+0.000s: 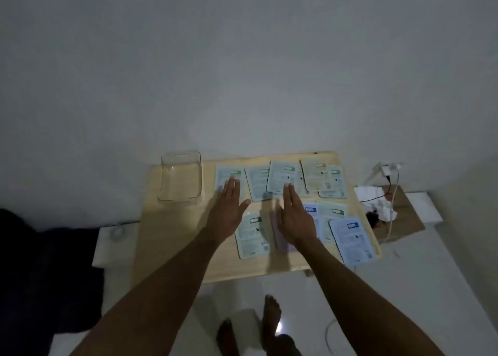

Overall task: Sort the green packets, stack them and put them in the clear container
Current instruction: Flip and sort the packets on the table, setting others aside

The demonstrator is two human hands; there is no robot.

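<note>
Both my hands are flat and empty: left hand (227,210), right hand (295,215). The flat pale green-labelled foil packets (283,176) lie scattered under and past my fingertips, and the clear plastic rectangular container (180,176) sits empty off my left. The packets look light, thin and slippery, so I'd pinch an edge.

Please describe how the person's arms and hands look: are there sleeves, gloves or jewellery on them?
Both forearms are bare, with no sleeves in view. The left hand and right hand wear no gloves; I see no watch, ring or bracelet, though the picture is dim.

container (181,176) left of packets (283,178), on table (172,237)
</note>
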